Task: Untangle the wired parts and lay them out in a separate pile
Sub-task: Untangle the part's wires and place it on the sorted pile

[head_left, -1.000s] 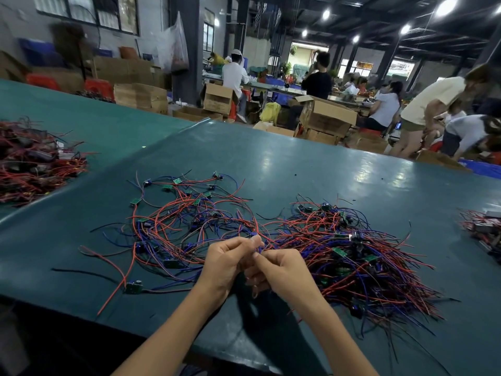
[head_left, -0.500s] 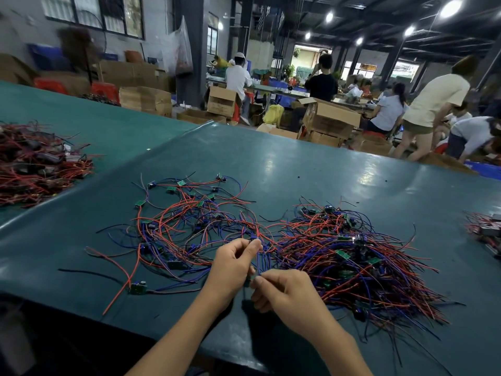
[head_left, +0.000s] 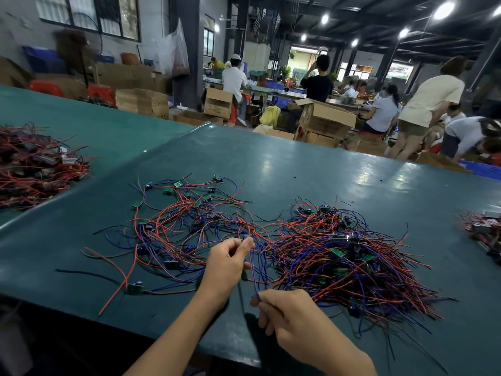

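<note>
on the table (head_left: pixel 298 169) before me, the spread-out wired parts (head_left: pixel 184 221) lie left and the tangled heap (head_left: pixel 339 261) right, touching in the middle. my left hand (head_left: pixel 225 264) is between them and my right hand (head_left: pixel 292 318) nearer me, both pinching one wire (head_left: pixel 252 270). another heap (head_left: pixel 32 169) lies on the neighbouring table (head_left: pixel 108 126) far left, a smaller heap (head_left: pixel 485 232) at the right edge, cardboard boxes (head_left: pixel 325 120) behind.

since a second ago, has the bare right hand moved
Yes, the right hand drew back toward the teal table's near edge, away from the left hand.
</note>
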The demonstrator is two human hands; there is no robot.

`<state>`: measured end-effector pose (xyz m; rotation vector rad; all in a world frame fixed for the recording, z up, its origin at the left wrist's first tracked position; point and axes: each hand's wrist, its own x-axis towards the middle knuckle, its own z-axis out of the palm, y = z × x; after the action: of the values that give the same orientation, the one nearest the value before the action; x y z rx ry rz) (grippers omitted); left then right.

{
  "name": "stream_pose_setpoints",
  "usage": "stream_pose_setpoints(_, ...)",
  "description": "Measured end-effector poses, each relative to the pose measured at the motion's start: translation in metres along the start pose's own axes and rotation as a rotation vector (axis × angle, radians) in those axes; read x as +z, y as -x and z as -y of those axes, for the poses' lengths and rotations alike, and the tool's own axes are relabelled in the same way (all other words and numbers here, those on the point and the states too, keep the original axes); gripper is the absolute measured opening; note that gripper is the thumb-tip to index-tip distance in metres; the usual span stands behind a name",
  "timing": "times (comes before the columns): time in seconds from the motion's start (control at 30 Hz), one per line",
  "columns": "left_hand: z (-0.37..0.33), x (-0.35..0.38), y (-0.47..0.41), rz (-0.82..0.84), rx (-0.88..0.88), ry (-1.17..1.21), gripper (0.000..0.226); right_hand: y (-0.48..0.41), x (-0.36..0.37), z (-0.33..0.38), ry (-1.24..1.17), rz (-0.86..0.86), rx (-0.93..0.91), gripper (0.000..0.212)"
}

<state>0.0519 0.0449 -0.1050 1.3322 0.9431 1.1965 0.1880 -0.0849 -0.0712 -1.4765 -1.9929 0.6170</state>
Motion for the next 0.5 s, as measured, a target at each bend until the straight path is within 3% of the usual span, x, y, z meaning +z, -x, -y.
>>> stream_pose_setpoints(0.13,-0.002,0.002,-0.003,-0.06,-0.042,0.153,0.047,0.003,0.005,-0.009,-0.053,-0.12,-0.047,0.034)
stream_pose_setpoints(0.37,-0.003,0.003,-0.006,-0.114,-0.131,0.252,0.033,0.005,0.014,-0.017,-0.152,-0.335,-0.086,0.04)
stream_pose_setpoints(0.43,-0.005,0.004,-0.006,-0.113,-0.136,0.259,0.031,0.005,0.014,-0.016,-0.179,-0.355,-0.046,0.036)
stream_pose_setpoints(0.5,-0.007,0.003,-0.004,-0.108,-0.143,0.273,0.03,0.006,0.013,-0.017,-0.219,-0.333,0.004,0.018)
